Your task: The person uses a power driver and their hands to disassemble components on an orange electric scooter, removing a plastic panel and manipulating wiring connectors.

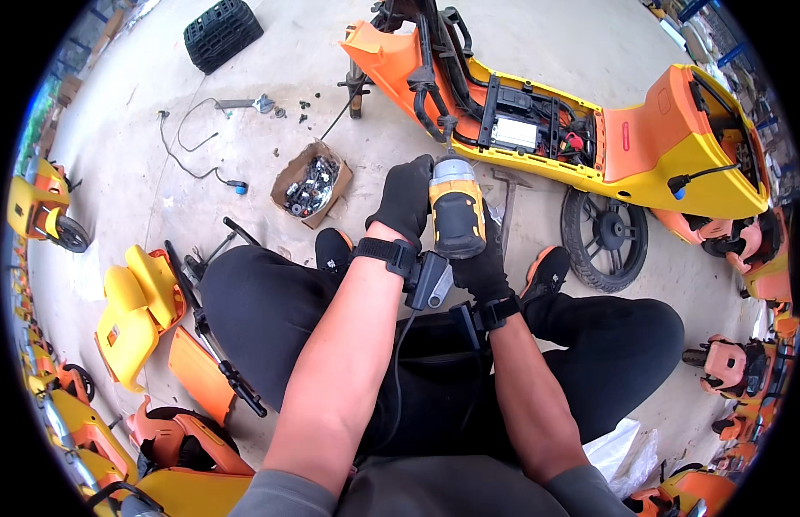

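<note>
Two hands, black-gloved, meet at mid-view. Right hand grasps the yellow-and-grey power driver from below and right; its fingers are mostly hidden behind the housing. Left hand, fingers curled, lies against or just beside the driver's left flank, near the nose; cannot tell whether it grips anything.

Key relation: driver's long axis runs away from the wearer, rear end nearest the body, nose toward the dark frame of an orange-and-yellow scooter body. Left hand sits farther forward, so it is the nearer of the two to that frame. Tip contact with the frame: cannot tell.

Scooter body lies ahead, stretching off to the right, its middle open on wiring and a pale box-shaped unit. Loose wheel on the floor just this side of it. T-shaped tool on the floor, right of the driver.

Left of the hands: cardboard box of small hardware. Beyond it, a loose cable; farther off, a black crate. Near left, yellow panels and an orange panel.
</note>
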